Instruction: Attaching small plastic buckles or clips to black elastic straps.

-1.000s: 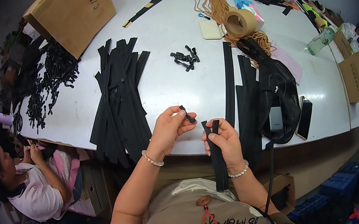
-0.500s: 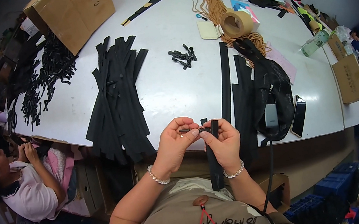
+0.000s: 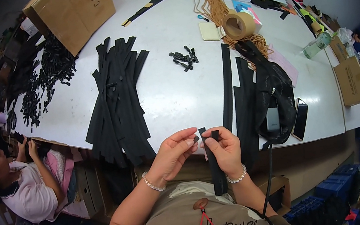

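Black strip (image 3: 218, 176), hanging at six o'clock, pinched by fingers of the right hand (image 3: 226, 152); small black piece (image 3: 196, 138), just off the strip's eleven-o'clock end, pinched by fingers of the left hand (image 3: 175, 155). Probably mid-fitting piece to strip; next, needing close alignment.

Beyond the hands (image 3: 173, 156), I see a bare lane across the counter (image 3: 179, 105), interrupted farther off by small black parts (image 3: 194, 58). Crossed black strips (image 3: 119, 105) bound it at left; flat black strips (image 3: 226, 89), then a mesh bag (image 3: 283, 80), at right.
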Motion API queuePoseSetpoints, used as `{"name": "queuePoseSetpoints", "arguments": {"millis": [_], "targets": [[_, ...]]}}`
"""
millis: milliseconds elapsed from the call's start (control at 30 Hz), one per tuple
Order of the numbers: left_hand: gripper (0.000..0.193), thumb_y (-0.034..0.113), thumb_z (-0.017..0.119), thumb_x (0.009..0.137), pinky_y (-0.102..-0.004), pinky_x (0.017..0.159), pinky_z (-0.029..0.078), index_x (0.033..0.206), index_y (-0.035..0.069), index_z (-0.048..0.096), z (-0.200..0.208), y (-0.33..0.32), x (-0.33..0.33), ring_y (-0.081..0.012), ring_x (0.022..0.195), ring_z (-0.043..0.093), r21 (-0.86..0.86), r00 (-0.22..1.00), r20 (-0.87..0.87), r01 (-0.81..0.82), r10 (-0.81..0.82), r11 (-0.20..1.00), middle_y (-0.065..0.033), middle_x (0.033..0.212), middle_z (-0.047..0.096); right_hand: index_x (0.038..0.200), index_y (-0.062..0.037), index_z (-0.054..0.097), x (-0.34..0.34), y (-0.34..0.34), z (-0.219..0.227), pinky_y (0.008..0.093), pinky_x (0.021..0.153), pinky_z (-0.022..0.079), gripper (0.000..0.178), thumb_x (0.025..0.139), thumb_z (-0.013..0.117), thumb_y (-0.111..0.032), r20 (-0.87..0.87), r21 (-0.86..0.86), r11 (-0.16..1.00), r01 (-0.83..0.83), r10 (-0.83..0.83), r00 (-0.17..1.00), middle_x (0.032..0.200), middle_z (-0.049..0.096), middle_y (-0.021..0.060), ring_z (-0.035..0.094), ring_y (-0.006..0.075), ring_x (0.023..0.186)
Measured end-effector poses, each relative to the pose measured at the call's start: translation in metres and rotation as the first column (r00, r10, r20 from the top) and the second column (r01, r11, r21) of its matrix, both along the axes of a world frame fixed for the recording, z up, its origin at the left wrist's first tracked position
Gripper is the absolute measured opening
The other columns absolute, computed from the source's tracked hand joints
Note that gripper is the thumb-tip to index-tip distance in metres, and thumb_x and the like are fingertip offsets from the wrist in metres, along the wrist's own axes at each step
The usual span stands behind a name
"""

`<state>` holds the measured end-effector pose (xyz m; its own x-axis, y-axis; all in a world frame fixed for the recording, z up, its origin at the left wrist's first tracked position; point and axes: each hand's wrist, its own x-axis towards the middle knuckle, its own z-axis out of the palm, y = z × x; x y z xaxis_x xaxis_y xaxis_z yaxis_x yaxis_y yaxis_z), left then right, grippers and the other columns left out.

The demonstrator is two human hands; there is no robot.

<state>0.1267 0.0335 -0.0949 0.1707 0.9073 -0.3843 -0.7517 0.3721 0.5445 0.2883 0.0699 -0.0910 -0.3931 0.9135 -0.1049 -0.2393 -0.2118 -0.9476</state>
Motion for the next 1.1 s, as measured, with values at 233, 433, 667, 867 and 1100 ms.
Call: {"name": "queuePoseSetpoints", "arguments": {"millis": [233,433,667,867,1100], "targets": [[0.026,0.005,0.051,0.09,-0.024,0.089,0.048,0.115,-0.003,0.054,-0.008,-0.003,0.004,-0.0134,0.097,0.057,-0.051,0.995,0.053,-0.082,0.085,0.995,-0.0101,0.106,0.059,0.105,0.0011,0.05,0.004,-0.01,0.017,0.019,0.046,0.043,0.017,0.089,0.05,-0.003,-0.061,-0.13,0.991,-0.025,0.017,0.998,0.076,0.061,0.0105,0.053,0.0088,0.052],[0.018,0.001,0.055,0.087,-0.0264,0.083,0.052,0.104,-0.002,0.057,-0.01,-0.006,0.008,-0.0152,0.091,0.06,0.017,0.987,-0.085,-0.134,0.135,0.991,-0.0095,0.1,0.06,0.097,0.0031,0.053,0.009,-0.016,0.016,0.0184,0.064,0.048,0.012,0.086,0.056,-0.001,-0.039,-0.168,0.974,-0.15,0.146,0.989,0.082,0.063,0.0079,0.061,0.0099,0.073],[0.018,0.0,0.056,0.086,-0.0257,0.084,0.05,0.103,-0.001,0.058,-0.002,-0.009,0.011,-0.0133,0.091,0.059,0.049,0.98,-0.1,-0.166,0.17,0.985,-0.0087,0.098,0.061,0.091,0.0025,0.056,0.008,-0.019,0.013,0.0172,0.057,0.045,0.009,0.088,0.056,-0.005,-0.034,-0.258,0.957,-0.134,0.129,0.991,0.073,0.063,0.0076,0.059,0.008,0.064],[0.019,0.001,0.056,0.086,-0.024,0.08,0.049,0.104,-0.001,0.058,-0.005,-0.012,0.013,-0.0116,0.088,0.059,0.047,0.984,-0.099,-0.142,0.146,0.989,-0.0083,0.096,0.062,0.087,0.002,0.057,0.007,-0.02,0.013,0.0167,0.053,0.043,0.01,0.088,0.055,-0.007,-0.038,-0.307,0.942,-0.136,0.131,0.991,0.069,0.063,0.0075,0.058,0.0074,0.06],[0.016,-0.002,0.055,0.084,-0.0262,0.081,0.049,0.1,0.0,0.058,-0.011,-0.013,0.016,-0.0137,0.088,0.059,0.083,0.983,-0.128,-0.121,0.131,0.989,-0.0087,0.098,0.061,0.085,0.0017,0.057,0.005,-0.021,0.011,0.0177,0.054,0.043,0.01,0.087,0.056,-0.008,-0.076,-0.329,0.936,-0.125,0.106,0.991,0.069,0.063,0.0073,0.058,0.0081,0.059]]}}
